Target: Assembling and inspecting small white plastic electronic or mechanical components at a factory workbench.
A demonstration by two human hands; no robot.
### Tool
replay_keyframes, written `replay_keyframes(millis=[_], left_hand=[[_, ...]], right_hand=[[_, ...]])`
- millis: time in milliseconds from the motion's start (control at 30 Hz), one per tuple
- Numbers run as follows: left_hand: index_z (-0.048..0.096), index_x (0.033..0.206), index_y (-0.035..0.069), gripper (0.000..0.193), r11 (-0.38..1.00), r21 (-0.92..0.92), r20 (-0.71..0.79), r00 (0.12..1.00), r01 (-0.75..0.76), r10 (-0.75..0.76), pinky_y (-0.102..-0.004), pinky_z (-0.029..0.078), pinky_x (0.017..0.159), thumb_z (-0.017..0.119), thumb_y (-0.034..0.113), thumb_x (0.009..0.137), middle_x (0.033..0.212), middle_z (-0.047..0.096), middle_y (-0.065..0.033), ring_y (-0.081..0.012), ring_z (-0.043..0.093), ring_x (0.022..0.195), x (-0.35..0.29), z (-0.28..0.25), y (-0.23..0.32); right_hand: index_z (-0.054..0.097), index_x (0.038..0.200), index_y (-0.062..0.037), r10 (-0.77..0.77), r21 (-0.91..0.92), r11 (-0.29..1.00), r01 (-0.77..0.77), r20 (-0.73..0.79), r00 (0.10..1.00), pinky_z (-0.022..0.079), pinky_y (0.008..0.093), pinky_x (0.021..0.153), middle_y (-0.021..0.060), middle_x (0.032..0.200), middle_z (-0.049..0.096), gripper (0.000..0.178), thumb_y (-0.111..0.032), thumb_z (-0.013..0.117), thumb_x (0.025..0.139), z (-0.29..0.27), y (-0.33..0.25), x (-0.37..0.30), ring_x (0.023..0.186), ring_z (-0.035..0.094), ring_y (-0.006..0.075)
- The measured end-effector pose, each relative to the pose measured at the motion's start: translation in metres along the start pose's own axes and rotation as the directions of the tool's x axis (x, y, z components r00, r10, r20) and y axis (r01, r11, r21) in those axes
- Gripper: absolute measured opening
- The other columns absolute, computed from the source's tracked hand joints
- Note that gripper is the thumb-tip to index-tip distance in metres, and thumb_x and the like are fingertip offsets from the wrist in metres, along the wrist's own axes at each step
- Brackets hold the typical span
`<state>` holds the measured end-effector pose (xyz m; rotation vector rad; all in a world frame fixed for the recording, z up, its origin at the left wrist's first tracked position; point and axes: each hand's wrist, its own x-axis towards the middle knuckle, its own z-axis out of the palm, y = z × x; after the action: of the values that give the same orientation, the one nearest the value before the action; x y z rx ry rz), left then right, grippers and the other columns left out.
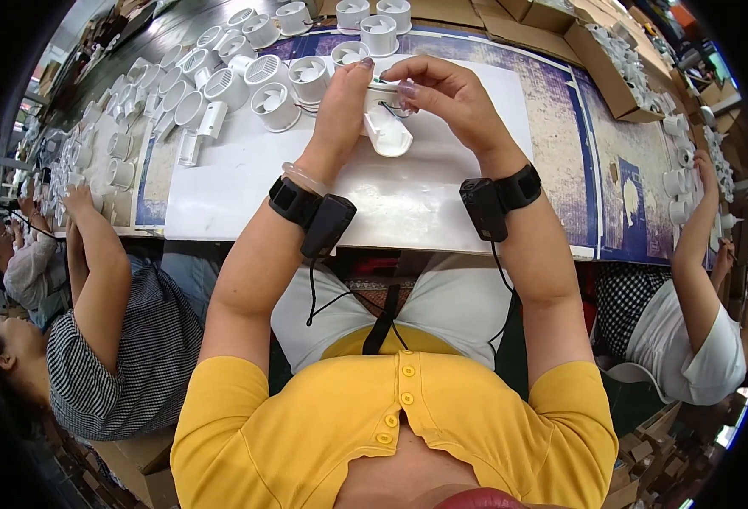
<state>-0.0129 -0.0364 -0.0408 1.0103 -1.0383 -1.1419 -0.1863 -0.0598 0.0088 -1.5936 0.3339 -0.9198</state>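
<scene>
Yellow buttoned top (403,399) nearest the camera, with both bare hands meeting over a white plastic part (389,137) beyond it.

The white plastic part sits between the palms, above a white sheet (246,191), its rounded tongue pointing back toward the wearer; the left hand (346,102) grips its left side, thumb up along the rim, other fingers mostly hidden, while the right hand (450,95) is at its upper right, thumb and forefinger curled toward each other by the rim, though whether they pinch anything I cannot tell; a thin dark wire (390,111) shows at the part's middle, black boxes (329,226) are strapped to both wrists, and white round housings (274,108) crowd the table to the left.
</scene>
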Motion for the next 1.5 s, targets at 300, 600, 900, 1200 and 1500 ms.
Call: replay_keyframes(millis=[300,600,900,1200,1500], left_hand=[[0.051,0.111,-0.002,0.042,0.962,-0.24,-0.044,0.989,0.129,-0.144,-0.0245,0.044,0.076,0.046,0.036,0.094,0.099,0.056,-0.0054,-0.0113,0.053,0.088,-0.012,0.008,0.018],[0.049,0.115,-0.002,0.044,0.997,0.009,-0.102,0.992,-0.079,0.08,-0.0235,0.044,0.077,0.046,0.038,0.096,0.099,0.057,-0.0055,-0.0091,0.052,0.087,-0.011,0.01,0.013],[0.044,0.124,0.003,0.055,0.989,0.079,0.135,0.981,0.126,-0.136,-0.0238,0.044,0.085,0.041,0.049,0.095,0.106,0.056,-0.0054,-0.0108,0.053,0.099,-0.014,0.01,0.014],[0.042,0.126,0.005,0.073,0.884,0.206,0.4,0.86,-0.42,0.315,-0.0315,0.047,0.084,0.078,0.038,0.072,0.118,0.051,-0.0113,-0.0189,0.053,0.106,-0.025,0.016,0.018],[0.051,0.117,0.008,0.07,0.611,0.547,0.382,0.82,-0.572,0.427,-0.0365,0.043,0.089,0.085,0.022,0.058,0.111,0.054,-0.0087,-0.0268,0.051,0.106,-0.023,0.016,0.028]], right_hand=[[0.06,0.09,-0.0029,-0.062,-0.324,0.942,0.09,0.095,0.994,0.045,0.0229,0.072,0.0012,0.084,0.06,0.013,-0.014,0.061,0.084,-0.01,-0.002,-0.003,0.076,0.056,0.0094],[0.055,0.091,-0.0047,0.088,-0.527,0.847,-0.065,0.019,0.996,0.039,0.02,0.063,-0.0026,0.079,0.055,0.013,-0.012,0.064,0.084,0.004,-0.005,-0.004,0.069,0.048,0.0057],[0.044,0.104,-0.0071,-0.107,-0.166,0.981,0.102,-0.023,0.994,0.039,0.0182,0.06,-0.0047,0.077,0.049,0.021,-0.003,0.057,0.087,0.001,0.003,0.0,0.069,0.046,0.0028],[0.044,0.107,-0.0067,-0.068,-0.174,0.984,0.042,-0.148,0.987,0.043,0.019,0.065,-0.0027,0.084,0.051,0.02,-0.005,0.054,0.089,-0.005,-0.006,-0.003,0.074,0.051,0.0037],[0.059,0.101,-0.0045,-0.133,-0.51,0.858,0.06,-0.109,0.985,0.044,0.0209,0.068,-0.0023,0.083,0.058,0.015,-0.011,0.06,0.087,-0.015,-0.021,-0.006,0.074,0.052,0.007]])
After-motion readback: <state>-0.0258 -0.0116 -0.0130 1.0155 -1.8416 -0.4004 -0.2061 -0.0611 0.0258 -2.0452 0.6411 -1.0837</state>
